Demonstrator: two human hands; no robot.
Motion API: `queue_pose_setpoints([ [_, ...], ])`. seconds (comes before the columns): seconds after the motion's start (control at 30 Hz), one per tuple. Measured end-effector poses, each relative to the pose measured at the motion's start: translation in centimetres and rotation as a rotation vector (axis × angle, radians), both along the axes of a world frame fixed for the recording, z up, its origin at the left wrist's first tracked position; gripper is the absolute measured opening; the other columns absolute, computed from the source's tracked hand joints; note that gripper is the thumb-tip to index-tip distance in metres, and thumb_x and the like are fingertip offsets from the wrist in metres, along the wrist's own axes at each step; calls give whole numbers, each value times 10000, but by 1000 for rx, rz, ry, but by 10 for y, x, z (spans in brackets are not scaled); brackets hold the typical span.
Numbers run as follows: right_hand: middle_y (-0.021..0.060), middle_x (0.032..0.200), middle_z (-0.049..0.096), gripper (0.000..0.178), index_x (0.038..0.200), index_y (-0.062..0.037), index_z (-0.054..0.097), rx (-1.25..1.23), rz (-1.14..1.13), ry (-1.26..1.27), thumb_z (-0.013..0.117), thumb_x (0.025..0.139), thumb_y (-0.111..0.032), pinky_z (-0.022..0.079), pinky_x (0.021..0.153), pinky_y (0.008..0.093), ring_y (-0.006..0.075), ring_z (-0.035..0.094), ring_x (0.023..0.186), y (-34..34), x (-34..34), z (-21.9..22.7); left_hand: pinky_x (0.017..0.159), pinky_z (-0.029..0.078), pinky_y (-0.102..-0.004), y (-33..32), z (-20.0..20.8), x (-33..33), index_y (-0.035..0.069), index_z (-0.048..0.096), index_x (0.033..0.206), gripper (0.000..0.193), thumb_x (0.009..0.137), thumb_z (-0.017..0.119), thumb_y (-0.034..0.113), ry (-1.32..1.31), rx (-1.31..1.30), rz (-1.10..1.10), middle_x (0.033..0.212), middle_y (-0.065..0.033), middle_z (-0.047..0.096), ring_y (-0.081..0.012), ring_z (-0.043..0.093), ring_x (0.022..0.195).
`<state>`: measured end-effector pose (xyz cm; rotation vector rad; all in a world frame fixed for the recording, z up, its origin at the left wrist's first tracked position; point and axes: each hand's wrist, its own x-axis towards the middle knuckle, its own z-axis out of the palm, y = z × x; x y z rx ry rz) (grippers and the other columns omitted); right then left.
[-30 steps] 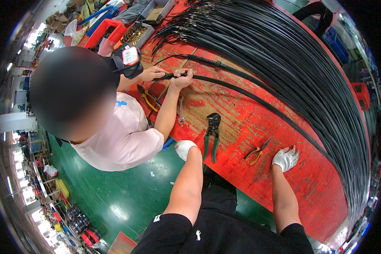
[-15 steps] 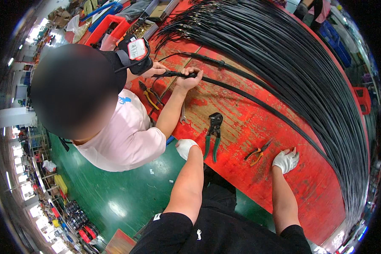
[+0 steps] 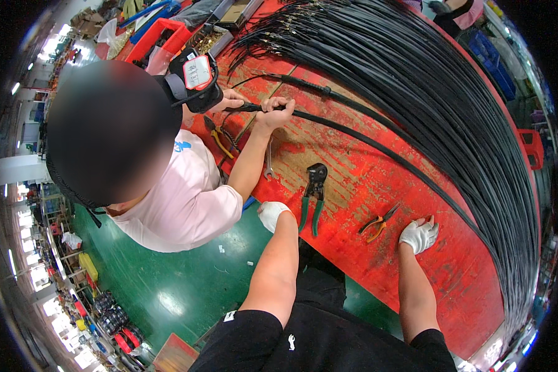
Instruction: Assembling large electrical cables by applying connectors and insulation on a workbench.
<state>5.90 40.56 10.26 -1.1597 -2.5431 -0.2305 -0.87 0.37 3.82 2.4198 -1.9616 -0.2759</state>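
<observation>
Edged rightward — co-worker's bare hand [image 3: 276,114], clamped on the long black cable [image 3: 328,123]; steadiness looks needed next! White-gloved right hand [image 3: 419,235] loosely open, white-gloved left hand [image 3: 271,216] — grip hidden.

Floor [image 3: 180,273]: green, shiny, with small white scraps [image 3: 222,248]
Upper left: red bin [image 3: 144,43], cardboard boxes [image 3: 88,23]
Left side: white bag [image 3: 72,240], yellow object [image 3: 88,266]
Right edge: blue crate [image 3: 493,65], red plastic piece [image 3: 531,149]

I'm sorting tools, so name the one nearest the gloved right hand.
The orange-handled pliers, lying just left of the right hand; the green-handled tool, wrench and yellow-handled pliers lie farther left.
</observation>
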Motion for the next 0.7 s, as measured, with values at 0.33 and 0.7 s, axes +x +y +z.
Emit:
queue_pose_setpoints([
  [0.33,181,1413,514,414,1326,-117,579,-46,-26,-35,541,951,-288,330,1116,508,367,464,1307,-3,-1,6,672,576,-513,-2,-6,0,26,712,818,429,960,374,247,93,-13,92,805,-177,733,-357,724,735],
  [0.7,190,1385,529,392,1287,-107,599,-2,16,15,574,926,-257,349,1092,530,378,486,1272,1,0,-2,709,580,-516,0,6,0,23,725,830,461,966,362,273,149,12,79,831,-182,738,-358,728,768],
])
